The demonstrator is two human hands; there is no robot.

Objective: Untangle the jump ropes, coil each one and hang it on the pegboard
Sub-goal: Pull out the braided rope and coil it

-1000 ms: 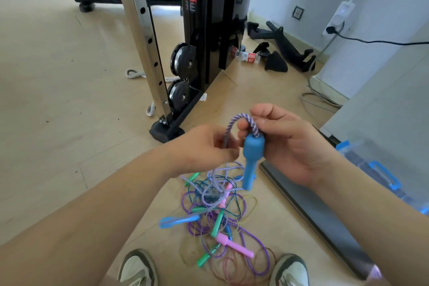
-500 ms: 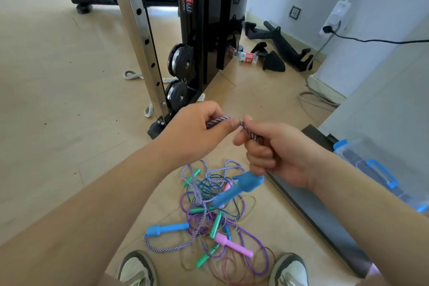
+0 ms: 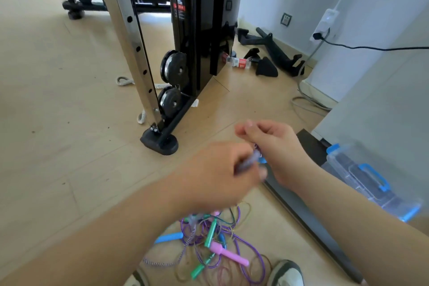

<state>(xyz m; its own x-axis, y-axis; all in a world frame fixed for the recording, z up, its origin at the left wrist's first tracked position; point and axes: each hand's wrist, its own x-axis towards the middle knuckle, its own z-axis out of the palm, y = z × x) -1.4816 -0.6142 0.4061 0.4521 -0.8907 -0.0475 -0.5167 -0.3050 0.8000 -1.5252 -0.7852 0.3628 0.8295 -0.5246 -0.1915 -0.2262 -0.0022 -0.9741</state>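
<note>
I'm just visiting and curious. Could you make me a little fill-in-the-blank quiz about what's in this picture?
1. The left hand and right hand grip one rope ___ the pile.
2. The pile lies on the ___.
3. The handle nearest the right shoe is ___.
4. The clear box has ___ latches.
Missing words: above; floor; pink; blue.

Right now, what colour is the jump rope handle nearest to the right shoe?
The jump rope handle is pink; the head view shows it best.
</note>
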